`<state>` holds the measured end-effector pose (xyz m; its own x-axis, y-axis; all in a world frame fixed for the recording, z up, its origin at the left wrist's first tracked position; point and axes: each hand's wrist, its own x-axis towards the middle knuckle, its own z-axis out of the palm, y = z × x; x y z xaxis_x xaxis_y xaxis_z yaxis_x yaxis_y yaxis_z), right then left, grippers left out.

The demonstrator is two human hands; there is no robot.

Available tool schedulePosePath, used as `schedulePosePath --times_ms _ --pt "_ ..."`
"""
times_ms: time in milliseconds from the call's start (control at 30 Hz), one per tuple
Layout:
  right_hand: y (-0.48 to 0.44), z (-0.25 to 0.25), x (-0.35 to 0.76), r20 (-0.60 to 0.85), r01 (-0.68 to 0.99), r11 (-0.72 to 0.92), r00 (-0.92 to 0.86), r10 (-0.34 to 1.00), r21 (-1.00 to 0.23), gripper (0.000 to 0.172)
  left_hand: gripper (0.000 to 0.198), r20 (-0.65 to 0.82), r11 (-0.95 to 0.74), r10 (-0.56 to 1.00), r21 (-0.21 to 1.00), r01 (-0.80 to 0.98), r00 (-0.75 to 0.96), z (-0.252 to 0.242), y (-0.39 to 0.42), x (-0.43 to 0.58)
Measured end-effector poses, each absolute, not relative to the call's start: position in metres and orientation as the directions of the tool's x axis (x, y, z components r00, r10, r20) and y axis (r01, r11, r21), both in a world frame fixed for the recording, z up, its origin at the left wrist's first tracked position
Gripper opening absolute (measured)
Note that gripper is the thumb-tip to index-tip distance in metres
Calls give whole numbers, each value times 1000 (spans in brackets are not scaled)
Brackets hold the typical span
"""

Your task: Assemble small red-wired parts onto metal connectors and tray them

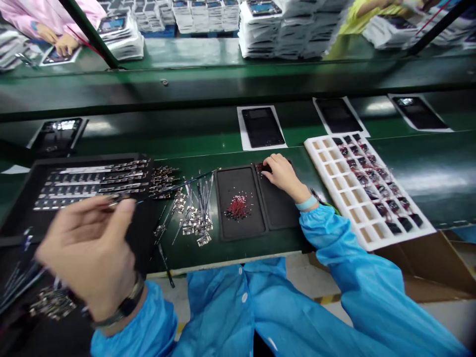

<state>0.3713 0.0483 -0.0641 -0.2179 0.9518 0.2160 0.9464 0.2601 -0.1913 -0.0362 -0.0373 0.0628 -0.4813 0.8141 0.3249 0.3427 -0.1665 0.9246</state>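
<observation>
Table carries a white foam tray, right of the red-wire tray. Left of the red-wire tray, the left hand pinches a thin dark strip; just right of that tray, the right hand curls over small dark parts, gripping or not, I cannot tell.

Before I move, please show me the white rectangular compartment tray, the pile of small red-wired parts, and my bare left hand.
White rectangular compartment tray (374,243), head view: near rim.
Pile of small red-wired parts (238,207), head view: middle of pile.
Bare left hand (91,248), head view: back of hand.
</observation>
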Motion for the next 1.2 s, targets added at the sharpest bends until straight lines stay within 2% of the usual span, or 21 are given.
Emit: schedulePosePath --times_ms 100,267,400,500,633,767,900,1033,1200 --pt "53 -65 376 177 936 270 -233 956 -225 14 31 275 -139 821 946 292 -500 46 -28 -7" --pt "43 -53 390 189 912 249 -195 962 -327 20 31 120 -172 898 981 -86 -423 20 -2 21" --pt "35 -44 384 257 806 189 -48 965 -561 25 32 10 -127 955 917 -379 -297 4 24 53" --pt "31 -45 372 229 663 181 -15 973 -727 27 32 -81 -22 977 882 -471 -197 -2 44 84" --pt "30 -46 354 124 322 120 -8 992 -939 17 30 -87 25 991 875 -484 -105 7 75 115" --pt "31 -45 340 47 111 47 -5 999 -993 20 28 -17 -8 999 894 -448 -50 20 94 134" --pt "25 -44 338 3 130 8 -41 999 -991 21 32 -26 11 999 906 -423 -31 9 76 139" --pt "26 -46 346 -4 194 -11 39 999 -981 18 35 -61 91 994 921 -378 91 -17 49 124" --pt "31 -47 348 -60 155 -54 -36 998 -986 20 31 -5 37 993 962 -270 116 -26 47 82"
